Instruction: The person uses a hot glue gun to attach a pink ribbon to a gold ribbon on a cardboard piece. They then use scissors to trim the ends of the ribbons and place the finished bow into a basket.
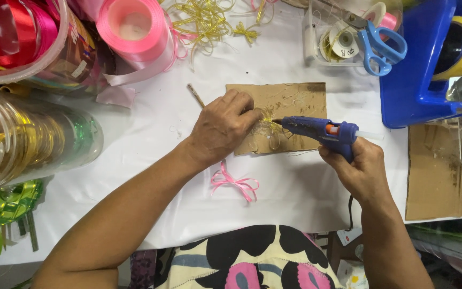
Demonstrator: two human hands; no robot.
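Observation:
My right hand (362, 171) grips a blue hot glue gun (319, 130), nozzle pointing left at a small gold ribbon bow (268, 127). The bow lies on a brown cardboard piece (295, 101) on the white table cover (151, 176). My left hand (223, 126) presses down on the bow at the cardboard's left edge, fingertips close to the nozzle. A thin stick (195, 94) pokes out from behind my left hand. A small pink ribbon bow (235, 183) lies on the cover just below my left wrist.
Pink ribbon rolls (135, 29) and clear tubs of ribbon (22, 139) crowd the left. Loose gold bows (204, 21) lie at the top. Blue scissors (380, 45) sit in a clear box. A blue tape dispenser (418, 80) and more cardboard (445, 171) stand at right.

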